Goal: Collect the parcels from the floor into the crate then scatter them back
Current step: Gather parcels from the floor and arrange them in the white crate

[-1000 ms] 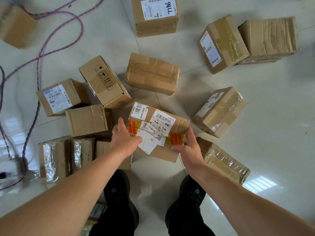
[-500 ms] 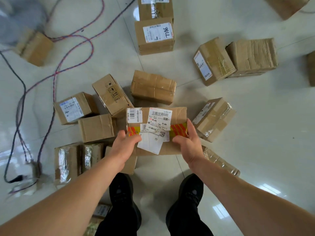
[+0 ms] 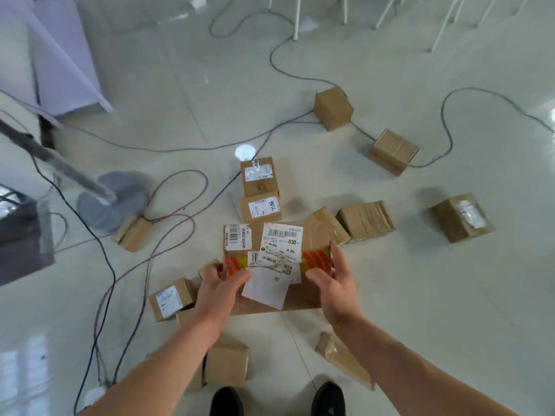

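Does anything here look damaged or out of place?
Yes: on the big parcel gripped by the left hand and right hand, a white label sits askew and looks half peeled, hanging over its front face.

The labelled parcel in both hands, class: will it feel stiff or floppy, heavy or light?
Probably stiff: the labelled parcel shows flat faces between left hand and right hand. Likely light, carried by side grips alone. Its loose white label might tear.
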`<action>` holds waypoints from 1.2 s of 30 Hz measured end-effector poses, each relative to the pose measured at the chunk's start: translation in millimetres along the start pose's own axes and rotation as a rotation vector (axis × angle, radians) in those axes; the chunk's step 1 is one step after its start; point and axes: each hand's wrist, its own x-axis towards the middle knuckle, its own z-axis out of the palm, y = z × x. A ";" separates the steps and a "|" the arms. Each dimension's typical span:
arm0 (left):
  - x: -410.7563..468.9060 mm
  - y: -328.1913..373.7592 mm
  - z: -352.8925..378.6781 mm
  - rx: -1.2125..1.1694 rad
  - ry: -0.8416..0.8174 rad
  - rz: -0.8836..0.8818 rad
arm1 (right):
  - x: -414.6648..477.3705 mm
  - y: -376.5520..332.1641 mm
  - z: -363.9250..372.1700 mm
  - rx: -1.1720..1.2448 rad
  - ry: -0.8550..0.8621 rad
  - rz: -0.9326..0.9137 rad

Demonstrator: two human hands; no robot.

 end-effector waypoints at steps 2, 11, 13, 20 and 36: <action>-27.1 35.8 -3.8 -0.006 0.009 0.049 | -11.5 -34.4 -8.9 0.054 -0.015 -0.071; -142.8 206.4 -13.7 -0.080 0.054 0.285 | -58.4 -213.6 -66.0 0.061 -0.003 -0.377; -167.1 242.5 -12.8 -0.113 0.049 0.356 | -74.3 -256.3 -80.6 0.067 0.013 -0.450; -244.8 340.5 -11.7 -0.137 -0.068 0.586 | -131.7 -368.7 -126.6 0.121 0.080 -0.663; -394.8 441.8 -20.5 -0.114 -0.378 0.921 | -309.9 -469.9 -200.5 0.192 0.420 -0.943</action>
